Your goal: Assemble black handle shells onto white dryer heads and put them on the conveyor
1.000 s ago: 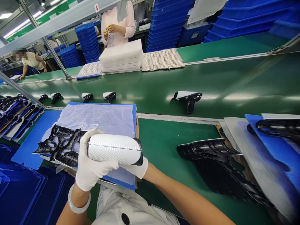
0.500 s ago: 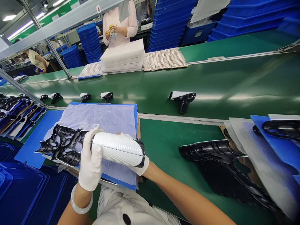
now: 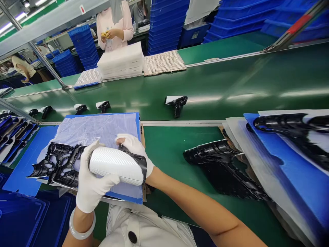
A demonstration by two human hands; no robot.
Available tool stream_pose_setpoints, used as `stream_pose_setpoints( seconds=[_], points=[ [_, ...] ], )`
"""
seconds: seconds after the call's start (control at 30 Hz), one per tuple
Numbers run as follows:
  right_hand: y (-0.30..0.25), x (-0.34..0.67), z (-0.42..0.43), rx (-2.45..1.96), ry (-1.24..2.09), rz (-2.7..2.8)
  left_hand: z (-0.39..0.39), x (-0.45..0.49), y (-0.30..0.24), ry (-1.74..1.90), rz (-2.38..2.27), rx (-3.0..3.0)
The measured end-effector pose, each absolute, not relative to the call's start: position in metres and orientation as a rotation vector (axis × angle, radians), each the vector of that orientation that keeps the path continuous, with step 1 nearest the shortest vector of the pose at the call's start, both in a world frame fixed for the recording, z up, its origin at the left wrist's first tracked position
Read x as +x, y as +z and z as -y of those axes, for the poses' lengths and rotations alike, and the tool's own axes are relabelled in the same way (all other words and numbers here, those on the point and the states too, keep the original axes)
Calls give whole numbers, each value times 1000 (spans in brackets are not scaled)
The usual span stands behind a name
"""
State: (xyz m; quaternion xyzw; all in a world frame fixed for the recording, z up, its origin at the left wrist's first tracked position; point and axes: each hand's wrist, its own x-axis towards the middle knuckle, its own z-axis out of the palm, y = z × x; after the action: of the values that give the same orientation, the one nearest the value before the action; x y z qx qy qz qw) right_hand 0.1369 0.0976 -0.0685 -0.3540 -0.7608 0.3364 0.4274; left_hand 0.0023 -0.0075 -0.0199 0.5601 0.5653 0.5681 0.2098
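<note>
Both my gloved hands hold a white ribbed shell with a black rim [image 3: 115,166] just above a blue board. My left hand [image 3: 91,185] wraps around its left end from below. My right hand [image 3: 133,147] grips its right, black-rimmed end, fingers curled over the top. Under the shell lies a blue board covered with a clear plastic sheet [image 3: 97,128]. Several black plastic housing parts [image 3: 55,164] lie on that board's left side, close to my left hand.
A green conveyor belt [image 3: 231,89] carries several black-and-white handheld units [image 3: 176,103]. More black housings [image 3: 221,164] and blue boards [image 3: 285,164] lie at my right. Blue crates [image 3: 23,219] sit lower left. A person in pink [image 3: 113,24] stands across the belt by stacked white trays [image 3: 120,61].
The shell has turned in my hands; my right hand has shifted from under its end to over the top. The units on the belt have slid left.
</note>
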Motion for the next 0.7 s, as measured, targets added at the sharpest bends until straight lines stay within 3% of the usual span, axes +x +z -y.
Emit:
stream_pose_setpoints(
  seconds=[0.27, 0.7],
  points=[
    [-73, 136, -102, -827, -31, 1738, 7, 6, -13, 1549, -1612, 1554],
    [-46, 160, -106, -889, -25, 1894, 9, 5, -10, 1436, -1656, 1436]
  ],
)
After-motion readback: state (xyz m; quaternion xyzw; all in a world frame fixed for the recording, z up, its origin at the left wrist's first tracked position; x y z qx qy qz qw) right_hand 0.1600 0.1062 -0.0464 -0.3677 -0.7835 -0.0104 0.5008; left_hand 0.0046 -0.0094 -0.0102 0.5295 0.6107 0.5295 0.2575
